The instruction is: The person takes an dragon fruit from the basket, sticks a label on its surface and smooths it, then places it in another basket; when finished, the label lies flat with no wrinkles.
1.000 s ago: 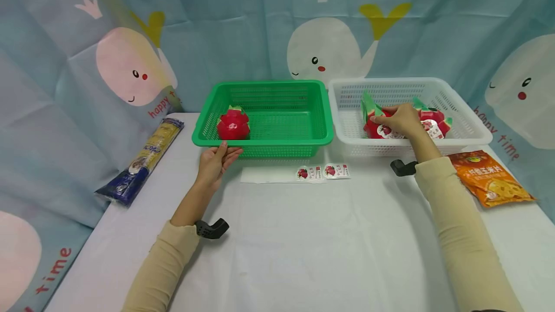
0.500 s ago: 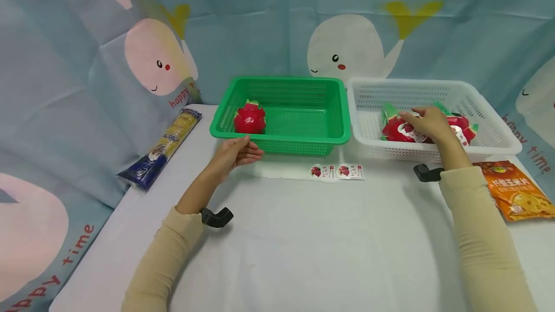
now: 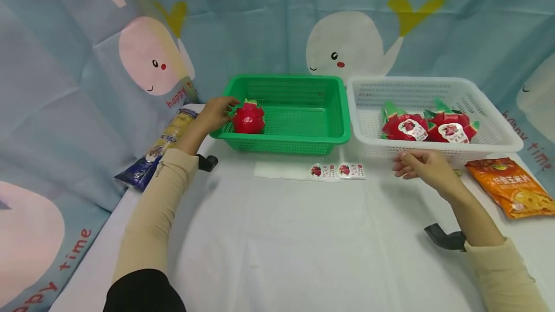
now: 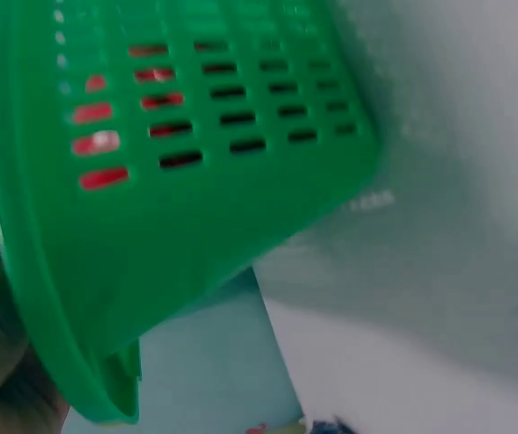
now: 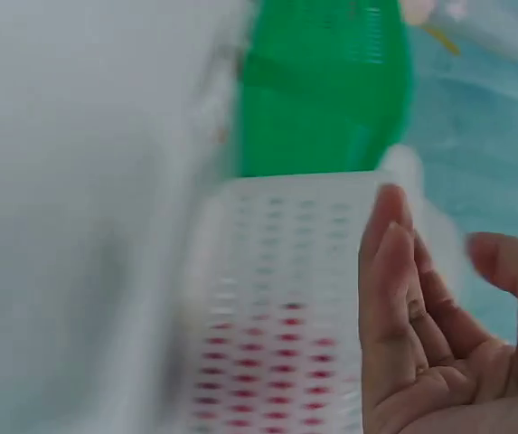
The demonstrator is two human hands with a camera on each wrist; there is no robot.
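My left hand (image 3: 218, 112) reaches over the left rim of the green basket (image 3: 295, 137), its fingertips close beside a red dragon fruit (image 3: 248, 119) with green-tipped scales. In the left wrist view, part of that hand (image 4: 5, 362) shows at the basket's rim, and red shows through the slots. My right hand (image 3: 427, 167) holds nothing and hovers just in front of the white basket (image 3: 368, 141); in the right wrist view its fingers (image 5: 390, 298) are extended. Two dragon fruits lie in the white basket, the left one (image 3: 392, 129) and the right one (image 3: 448, 120), each with a round label.
A paper strip (image 3: 279, 170) with two dragon fruit stickers (image 3: 350, 171) lies before the green basket. On the left is a blue and yellow packet (image 3: 147, 160), partly behind my left arm. An orange snack bag (image 3: 513, 187) lies at the right. A whale-print curtain (image 3: 260, 28) hangs behind.
My right hand has left the labelled dragon fruit in the white basket and drawn back toward me. My left hand has moved from the green basket's front rim up to its left rim.
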